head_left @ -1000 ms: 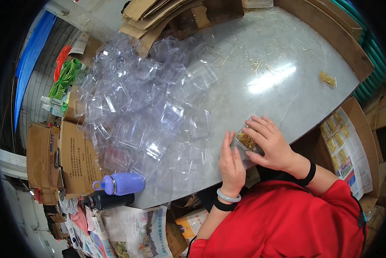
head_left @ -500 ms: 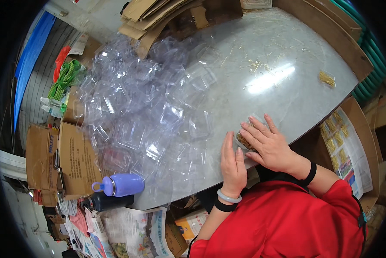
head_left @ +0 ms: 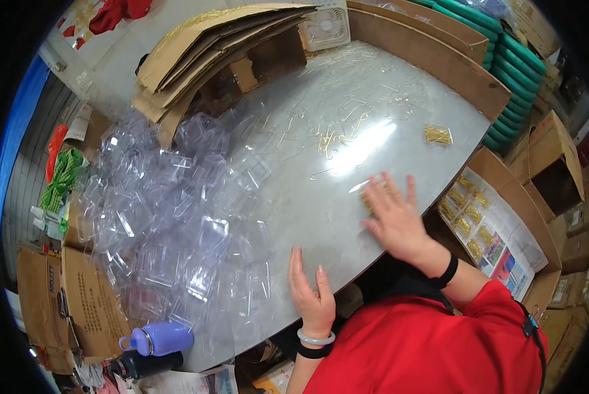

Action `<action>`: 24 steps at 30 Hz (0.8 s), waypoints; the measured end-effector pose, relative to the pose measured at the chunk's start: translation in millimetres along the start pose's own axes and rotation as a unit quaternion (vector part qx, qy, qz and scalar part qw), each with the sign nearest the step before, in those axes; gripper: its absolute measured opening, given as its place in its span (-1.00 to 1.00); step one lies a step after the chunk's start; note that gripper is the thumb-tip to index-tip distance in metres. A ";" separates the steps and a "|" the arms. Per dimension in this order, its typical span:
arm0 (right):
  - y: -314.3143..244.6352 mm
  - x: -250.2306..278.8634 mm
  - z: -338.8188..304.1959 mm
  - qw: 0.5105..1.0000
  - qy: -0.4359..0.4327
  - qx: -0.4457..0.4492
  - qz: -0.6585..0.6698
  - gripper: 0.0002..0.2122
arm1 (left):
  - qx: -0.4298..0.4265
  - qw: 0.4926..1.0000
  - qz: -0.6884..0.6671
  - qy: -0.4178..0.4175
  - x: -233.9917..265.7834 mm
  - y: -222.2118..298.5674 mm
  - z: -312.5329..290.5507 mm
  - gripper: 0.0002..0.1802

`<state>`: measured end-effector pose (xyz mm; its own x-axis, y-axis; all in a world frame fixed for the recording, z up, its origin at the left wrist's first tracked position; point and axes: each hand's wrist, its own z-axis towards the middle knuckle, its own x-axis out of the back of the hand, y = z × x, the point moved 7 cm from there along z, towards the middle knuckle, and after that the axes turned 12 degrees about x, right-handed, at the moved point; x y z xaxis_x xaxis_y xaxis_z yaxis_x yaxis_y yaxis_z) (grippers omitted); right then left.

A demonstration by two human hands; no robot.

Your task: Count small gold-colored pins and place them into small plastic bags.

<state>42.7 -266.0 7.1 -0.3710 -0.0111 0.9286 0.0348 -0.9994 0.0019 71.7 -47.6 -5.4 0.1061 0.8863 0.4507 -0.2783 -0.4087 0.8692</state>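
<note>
I see my right hand (head_left: pixel 394 223) lying flat, fingers spread, on the grey tabletop (head_left: pixel 373 85) near its right edge. Its grip is apart, not clamped on anything; a little gold shows just under the fingertips, and I cannot tell whether that is a filled packet or loose pins. My left hand (head_left: pixel 311 292) rests on the tabletop near the front edge, fingers straight and close together, palm down, holding nothing. It touches the near fringe of the heap of clear plastic boxes (head_left: pixel 170 223), which covers the left half of the tabletop. A pale bangle and a black band sit on the left wrist, and a black band on the right.

Loose gold pins (head_left: pixel 327 141) are scattered across the middle and far part of the tabletop, well apart from both hands. One small clear packet of gold pins (head_left: pixel 437 134) lies alone near the right rim. Just beyond that rim, a cardboard carton (head_left: pixel 498 230) lined with printed paper holds several filled gold packets. At the far end stands a stack of flattened cardboard (head_left: pixel 202 46) beside a small white fan (head_left: pixel 326 26). A lilac bottle (head_left: pixel 158 338) lies below the tabletop's near left corner.
</note>
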 end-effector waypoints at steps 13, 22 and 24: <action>208.3 -13.3 -15.1 0.970 -0.009 -0.211 -0.122 -0.35 | -0.037 0.997 0.065 0.011 -6.8 8.0 -0.6 -0.45; 279.3 -22.0 -4.6 0.935 -0.026 -0.323 -0.146 -0.28 | -0.053 0.995 0.081 0.009 -7.5 7.9 -1.1 -0.45; 285.0 -18.5 -0.8 0.923 -0.045 -0.349 -0.153 -0.28 | -0.054 0.995 0.081 0.008 -7.5 7.9 -1.3 -0.45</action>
<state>58.8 -550.6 -9.8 -0.1841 0.2463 0.9516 -0.6770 -0.7336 0.0589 67.4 -57.1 -2.1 0.0356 0.8141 0.5796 -0.3924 -0.5220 0.7573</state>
